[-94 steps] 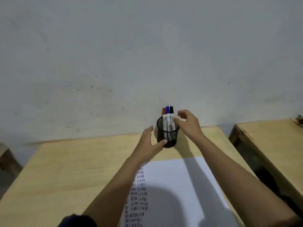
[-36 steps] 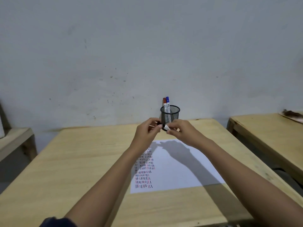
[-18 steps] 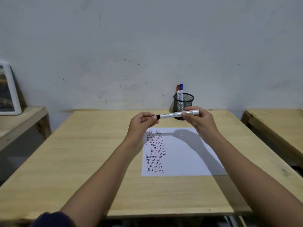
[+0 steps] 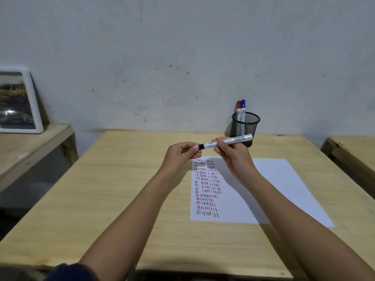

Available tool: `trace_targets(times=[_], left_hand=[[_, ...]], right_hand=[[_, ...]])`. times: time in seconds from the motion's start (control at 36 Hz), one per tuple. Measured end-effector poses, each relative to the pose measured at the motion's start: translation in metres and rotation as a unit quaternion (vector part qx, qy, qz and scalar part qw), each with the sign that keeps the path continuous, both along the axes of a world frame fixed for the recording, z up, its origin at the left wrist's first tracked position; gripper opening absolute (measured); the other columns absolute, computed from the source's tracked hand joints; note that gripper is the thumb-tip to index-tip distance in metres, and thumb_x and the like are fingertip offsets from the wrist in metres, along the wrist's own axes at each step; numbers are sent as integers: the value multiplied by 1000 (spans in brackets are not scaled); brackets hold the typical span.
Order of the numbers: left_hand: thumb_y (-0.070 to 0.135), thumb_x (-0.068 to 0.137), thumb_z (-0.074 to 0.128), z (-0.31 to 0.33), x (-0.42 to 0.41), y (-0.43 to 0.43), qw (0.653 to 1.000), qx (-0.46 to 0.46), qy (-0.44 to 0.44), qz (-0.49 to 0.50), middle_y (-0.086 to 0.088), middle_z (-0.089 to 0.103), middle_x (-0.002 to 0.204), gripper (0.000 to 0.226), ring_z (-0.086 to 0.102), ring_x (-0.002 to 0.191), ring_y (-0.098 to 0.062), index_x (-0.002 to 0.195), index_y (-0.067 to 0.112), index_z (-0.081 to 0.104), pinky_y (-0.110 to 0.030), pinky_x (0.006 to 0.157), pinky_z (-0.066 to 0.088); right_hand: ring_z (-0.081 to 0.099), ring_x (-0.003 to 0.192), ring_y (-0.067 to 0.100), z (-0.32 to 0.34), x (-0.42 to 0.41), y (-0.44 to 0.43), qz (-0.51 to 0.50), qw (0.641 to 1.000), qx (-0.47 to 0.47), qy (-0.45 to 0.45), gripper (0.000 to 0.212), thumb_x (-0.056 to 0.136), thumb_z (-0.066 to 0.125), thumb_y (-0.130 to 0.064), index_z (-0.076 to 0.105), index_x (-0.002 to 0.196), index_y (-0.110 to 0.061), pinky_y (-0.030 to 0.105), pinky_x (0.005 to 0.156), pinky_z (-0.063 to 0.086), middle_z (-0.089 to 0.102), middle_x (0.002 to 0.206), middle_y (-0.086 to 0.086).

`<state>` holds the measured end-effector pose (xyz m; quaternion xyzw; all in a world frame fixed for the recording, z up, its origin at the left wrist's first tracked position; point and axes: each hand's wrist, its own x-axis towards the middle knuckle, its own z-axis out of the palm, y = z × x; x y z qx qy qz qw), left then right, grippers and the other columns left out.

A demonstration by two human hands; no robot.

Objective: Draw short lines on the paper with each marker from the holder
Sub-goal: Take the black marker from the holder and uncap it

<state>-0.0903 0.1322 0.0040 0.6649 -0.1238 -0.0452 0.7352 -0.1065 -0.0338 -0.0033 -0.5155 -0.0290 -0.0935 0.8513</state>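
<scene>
A white marker with a black cap (image 4: 233, 140) lies level in the air above the paper's top edge. My right hand (image 4: 233, 154) grips its barrel. My left hand (image 4: 180, 154) pinches the black cap end. The white paper (image 4: 269, 191) lies on the wooden table (image 4: 121, 191), with columns of short black, red and blue lines down its left side. A black mesh holder (image 4: 246, 126) stands at the table's back edge against the wall. Inside the holder are a red-capped marker (image 4: 238, 107) and a blue-capped marker (image 4: 243, 106).
A framed picture (image 4: 17, 102) leans on the wall on a lower wooden bench at the left. Another wooden table (image 4: 353, 151) stands at the right, with a gap between it and mine.
The black marker came out of the holder in my right hand, and both hands drew back over the paper. My left hand took the cap end. The view pulled back and the holder looks farther away.
</scene>
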Motion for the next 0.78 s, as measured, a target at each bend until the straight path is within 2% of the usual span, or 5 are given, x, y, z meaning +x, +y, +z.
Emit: trace_targets(times=[0.14,0.39,0.58,0.69,0.78], left_hand=[[1,89,56,-3,-2,2,1000,-6,11,-25,-11,65,79,24,66,61,0,110,-10,61,-10,66,52],[0,88,57,-5,16,9,999,-16,24,-26,-8,68,75,22,66,61,-2,107,-8,63,-11,65,53],[2,89,54,-15,25,13,997,-52,43,-39,3,72,66,15,66,62,-4,91,6,69,-12,66,54],[4,89,56,-21,35,30,992,-95,81,-6,1,72,66,14,67,64,-6,86,6,70,-13,65,54],[4,90,56,-25,40,37,996,-39,74,6,-2,66,64,15,62,59,-8,79,5,66,-20,65,56]], right_hand=[[66,65,6,-1,-2,-7,11,999,-30,-21,8,85,56,1,64,87,-1,10,66,53,73,75,-1],[66,76,11,1,13,-9,50,992,-99,-68,12,75,65,-12,69,86,-10,15,73,54,74,87,2],[65,85,11,3,17,-11,61,976,-179,-106,15,73,68,-14,70,88,-17,17,80,51,74,93,-3],[64,81,8,9,20,-28,20,987,-119,-102,14,74,64,-15,68,87,-16,14,78,51,74,87,-6],[64,68,4,12,21,-40,-11,996,-57,-69,15,76,61,-13,63,89,-8,11,71,52,74,78,-5]])
